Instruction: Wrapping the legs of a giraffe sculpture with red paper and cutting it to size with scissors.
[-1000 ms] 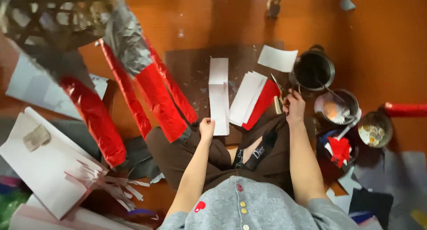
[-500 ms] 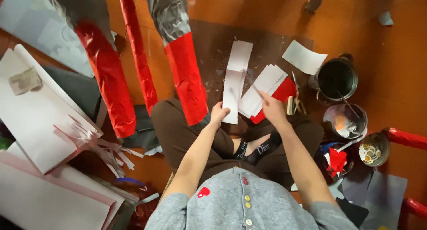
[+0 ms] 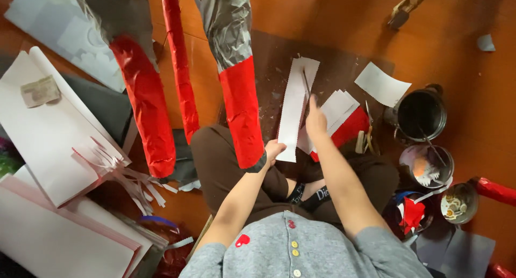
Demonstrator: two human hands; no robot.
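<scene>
I sit on the floor with a long white paper strip (image 3: 293, 103) lying on a dark mat (image 3: 333, 68) in front of my knees. My left hand (image 3: 274, 149) pinches the near end of the strip. My right hand (image 3: 315, 119) rests on the strip's right edge and grips a thin dark tool (image 3: 306, 87) that lies along the strip. I cannot tell what kind of tool it is. A stack of white and red paper pieces (image 3: 346, 117) lies just right of my right hand.
Three red-and-silver wrapped legs (image 3: 242, 111) hang down at the left of the mat. Big white sheets (image 3: 48, 133) and fringed paper lie at the left. A black pot (image 3: 422, 114), two bowls (image 3: 427, 165) and a loose white sheet (image 3: 381, 84) sit at the right.
My right hand left the pots, came over to the strip and now lies on it with the thin tool. My left hand stayed at the strip's near end. The view shifted.
</scene>
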